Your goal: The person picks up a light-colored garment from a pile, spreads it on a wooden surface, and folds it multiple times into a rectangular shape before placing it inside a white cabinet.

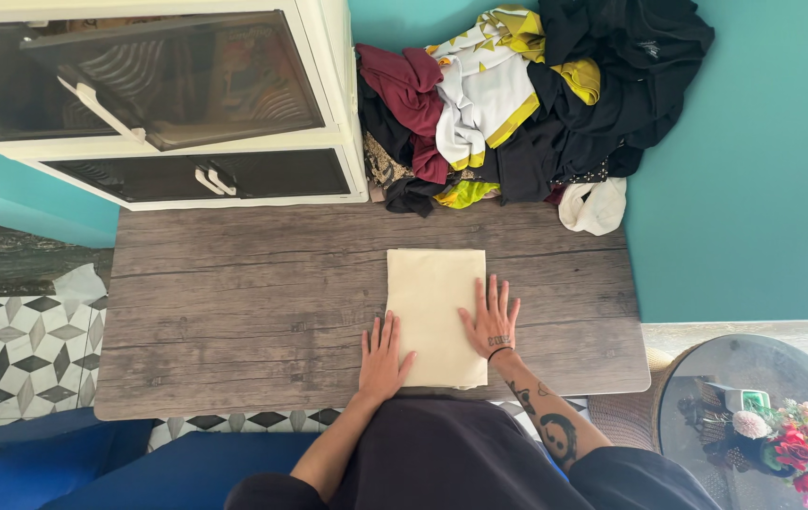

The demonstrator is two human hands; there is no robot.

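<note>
A cream cloth [434,302], folded into a neat rectangle, lies flat on the grey wooden table [234,312]. My left hand [382,359] rests flat with fingers apart at the cloth's lower left edge, mostly on the table. My right hand [492,317] presses flat on the cloth's right edge, fingers spread. Neither hand grips anything.
A heap of mixed clothes [517,104], black, maroon, white and yellow, sits at the table's far edge against a teal wall. A cream cabinet [168,104] with dark doors stands at the back left. A round glass table with flowers [800,444] is at the lower right.
</note>
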